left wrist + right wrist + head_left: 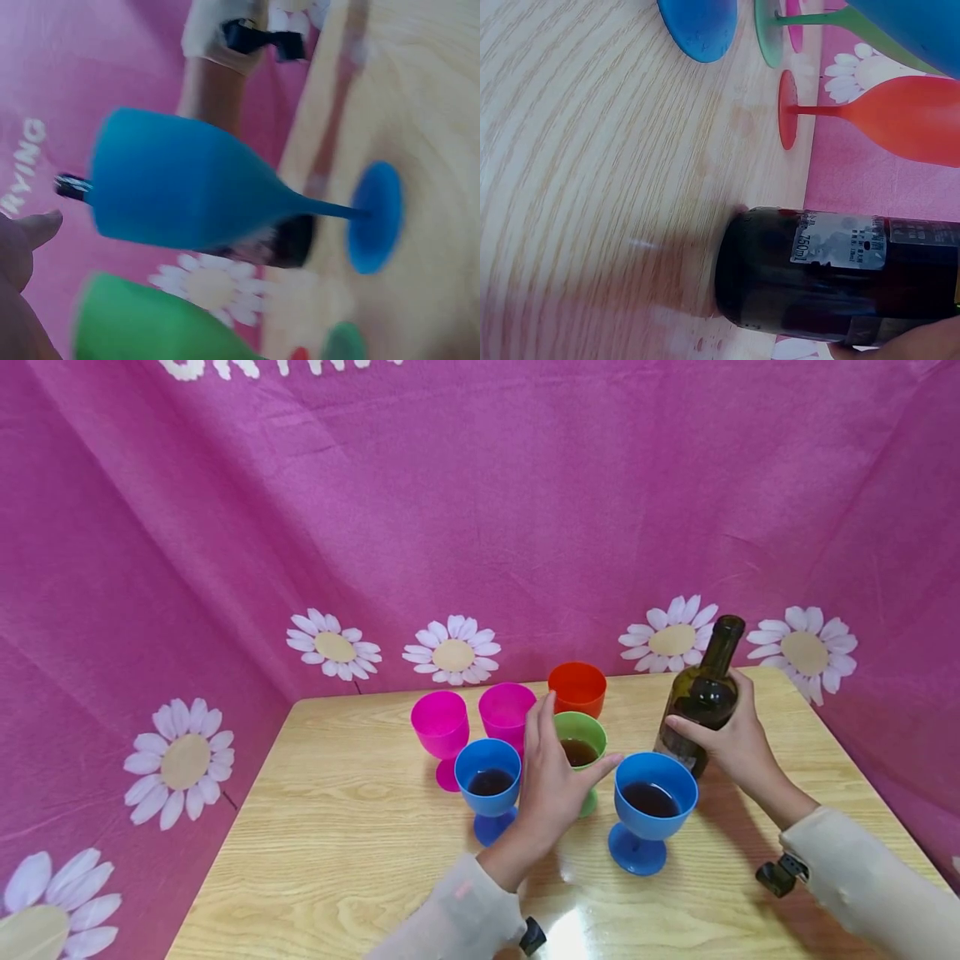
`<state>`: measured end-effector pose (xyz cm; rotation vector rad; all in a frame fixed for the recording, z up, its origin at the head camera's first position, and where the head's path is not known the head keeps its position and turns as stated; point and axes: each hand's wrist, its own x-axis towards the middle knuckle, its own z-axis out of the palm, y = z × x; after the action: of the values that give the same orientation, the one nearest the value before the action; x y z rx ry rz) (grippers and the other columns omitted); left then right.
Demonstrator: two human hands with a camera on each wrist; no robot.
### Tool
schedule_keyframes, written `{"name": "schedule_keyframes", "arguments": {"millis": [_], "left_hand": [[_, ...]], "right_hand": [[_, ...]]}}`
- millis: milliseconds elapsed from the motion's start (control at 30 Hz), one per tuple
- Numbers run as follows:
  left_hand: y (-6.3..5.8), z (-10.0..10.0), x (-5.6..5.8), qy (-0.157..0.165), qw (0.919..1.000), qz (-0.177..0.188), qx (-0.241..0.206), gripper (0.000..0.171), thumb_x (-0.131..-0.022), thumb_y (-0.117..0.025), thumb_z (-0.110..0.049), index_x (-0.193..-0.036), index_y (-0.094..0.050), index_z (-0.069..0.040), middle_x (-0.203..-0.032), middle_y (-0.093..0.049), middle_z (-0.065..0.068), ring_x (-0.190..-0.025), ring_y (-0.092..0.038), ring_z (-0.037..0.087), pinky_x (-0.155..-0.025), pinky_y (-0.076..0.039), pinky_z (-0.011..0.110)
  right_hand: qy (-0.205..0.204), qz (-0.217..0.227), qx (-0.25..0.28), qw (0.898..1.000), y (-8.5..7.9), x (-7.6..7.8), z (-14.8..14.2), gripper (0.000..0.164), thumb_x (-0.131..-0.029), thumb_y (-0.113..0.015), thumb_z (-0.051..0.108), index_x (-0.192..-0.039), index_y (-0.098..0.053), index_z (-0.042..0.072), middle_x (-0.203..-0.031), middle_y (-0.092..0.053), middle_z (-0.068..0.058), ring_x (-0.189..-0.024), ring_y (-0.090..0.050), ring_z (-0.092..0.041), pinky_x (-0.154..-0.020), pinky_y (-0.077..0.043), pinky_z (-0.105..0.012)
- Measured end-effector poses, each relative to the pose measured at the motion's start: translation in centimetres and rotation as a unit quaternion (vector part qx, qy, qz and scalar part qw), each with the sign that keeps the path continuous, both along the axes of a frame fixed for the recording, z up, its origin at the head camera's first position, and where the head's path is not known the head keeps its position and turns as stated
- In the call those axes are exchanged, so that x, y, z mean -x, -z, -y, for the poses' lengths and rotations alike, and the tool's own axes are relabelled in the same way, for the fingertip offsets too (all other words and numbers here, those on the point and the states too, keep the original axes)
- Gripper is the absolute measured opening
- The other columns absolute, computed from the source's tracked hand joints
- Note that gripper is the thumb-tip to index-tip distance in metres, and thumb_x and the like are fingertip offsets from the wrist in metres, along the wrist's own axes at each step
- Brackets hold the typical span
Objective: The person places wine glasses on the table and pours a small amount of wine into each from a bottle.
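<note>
My right hand [738, 735] grips a dark wine bottle [701, 697] at the right, its neck leaning a little to the right. In the right wrist view the bottle's base [739, 270] is close over the table, with a 750ml label [840, 240] above it. My left hand [551, 777] is spread, thumb apart from the fingers, in front of a green goblet [588, 727] of dark liquid that it partly covers. Its thumb points toward the rim of a blue goblet [648, 822] holding dark liquid. Another blue goblet [487, 772], also with dark liquid, stands left of that hand.
Two pink goblets [440, 727] and an orange goblet [577, 685] stand behind, toward the table's far edge. The wooden table [337, 827] meets a pink cloth [480, 527] printed with daisies at the back and sides.
</note>
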<state>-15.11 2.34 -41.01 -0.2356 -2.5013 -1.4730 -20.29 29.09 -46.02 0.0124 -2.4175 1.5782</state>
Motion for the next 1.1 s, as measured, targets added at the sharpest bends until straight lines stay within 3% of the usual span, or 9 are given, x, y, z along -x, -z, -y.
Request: {"name": "schedule_keyframes", "arguments": {"millis": [200, 333, 467, 600, 700, 833, 967, 1100], "left_hand": [[-4.3, 0.7, -1.1, 0.062, 0.9977, -0.016, -0.019, 0.103, -0.082, -0.087, -0.039, -0.163, -0.026, -0.023, -0.163, -0.032, -0.001, -0.147, -0.038, 0.020, -0.106, -0.052, 0.044], [-7.3, 1.8, -1.1, 0.094, 0.9953, -0.024, -0.005, 0.105, -0.081, -0.089, -0.040, -0.163, -0.025, -0.021, -0.164, -0.030, -0.003, -0.147, -0.037, 0.018, -0.108, -0.050, 0.044], [-9.9, 2.8, 0.4, 0.124, 0.9920, -0.017, 0.007, 0.106, -0.080, -0.089, -0.039, -0.163, -0.025, -0.023, -0.165, -0.029, -0.003, -0.147, -0.036, 0.019, -0.111, -0.046, 0.050], [-11.4, 3.7, 3.3, 0.166, 0.9837, 0.005, 0.067, 0.103, -0.081, -0.088, -0.041, -0.163, -0.027, -0.023, -0.163, -0.033, 0.001, -0.146, -0.038, 0.021, -0.109, -0.048, 0.052], [-11.6, 4.6, 6.1, 0.224, 0.9638, 0.032, 0.140, 0.101, -0.083, -0.086, -0.043, -0.163, -0.027, -0.023, -0.161, -0.037, 0.003, -0.145, -0.040, 0.022, -0.107, -0.049, 0.051], [-10.7, 5.8, 10.4, 0.307, 0.9212, 0.067, 0.230, 0.101, -0.084, -0.084, -0.043, -0.163, -0.026, -0.021, -0.161, -0.039, 0.005, -0.147, -0.039, 0.023, -0.110, -0.047, 0.049], [-9.5, 6.0, 13.8, 0.342, 0.8877, 0.102, 0.290, 0.102, -0.084, -0.085, -0.041, -0.163, -0.025, -0.020, -0.160, -0.041, 0.007, -0.147, -0.039, 0.025, -0.109, -0.048, 0.046], [-8.6, 5.5, 15.8, 0.357, 0.8662, 0.136, 0.323, 0.103, -0.084, -0.085, -0.041, -0.164, -0.024, -0.022, -0.160, -0.042, 0.010, -0.147, -0.040, 0.029, -0.111, -0.046, 0.048]], "right_hand": [[0.003, 0.001, 0.000, 1.000, -0.2, -0.1, -0.3, 0.104, -0.092, -0.080, 0.025, -0.162, -0.004, 0.021, -0.157, -0.034, -0.028, -0.139, -0.038, -0.051, -0.110, -0.032, -0.073], [0.004, 0.001, -0.002, 1.000, -0.3, -0.2, -0.5, 0.103, -0.092, -0.080, 0.026, -0.162, -0.003, 0.021, -0.157, -0.033, -0.029, -0.139, -0.038, -0.053, -0.110, -0.032, -0.074], [0.006, -0.001, -0.001, 1.000, -0.6, -0.3, -0.7, 0.103, -0.092, -0.080, 0.026, -0.162, -0.004, 0.022, -0.157, -0.034, -0.029, -0.138, -0.038, -0.053, -0.109, -0.032, -0.074], [0.006, -0.002, 0.002, 1.000, -0.6, -0.4, -0.8, 0.102, -0.093, -0.080, 0.026, -0.161, -0.005, 0.023, -0.156, -0.034, -0.029, -0.138, -0.038, -0.052, -0.110, -0.031, -0.074], [0.004, -0.003, 0.005, 1.000, -0.6, -0.3, -0.6, 0.101, -0.092, -0.080, 0.026, -0.161, -0.006, 0.023, -0.155, -0.036, -0.028, -0.137, -0.039, -0.050, -0.111, -0.030, -0.074], [0.001, -0.006, 0.008, 1.000, -0.6, -0.3, -0.3, 0.101, -0.091, -0.081, 0.026, -0.161, -0.007, 0.022, -0.154, -0.037, -0.028, -0.136, -0.040, -0.050, -0.111, -0.031, -0.073], [-0.004, 0.000, 0.008, 1.000, -0.4, -0.3, -0.1, 0.104, -0.090, -0.082, 0.028, -0.161, -0.006, 0.020, -0.155, -0.035, -0.031, -0.138, -0.040, -0.053, -0.109, -0.032, -0.075], [-0.008, 0.009, 0.007, 1.000, -0.3, -0.4, -0.1, 0.107, -0.090, -0.082, 0.030, -0.161, -0.002, 0.021, -0.157, -0.032, -0.032, -0.139, -0.038, -0.057, -0.107, -0.032, -0.077]]}}
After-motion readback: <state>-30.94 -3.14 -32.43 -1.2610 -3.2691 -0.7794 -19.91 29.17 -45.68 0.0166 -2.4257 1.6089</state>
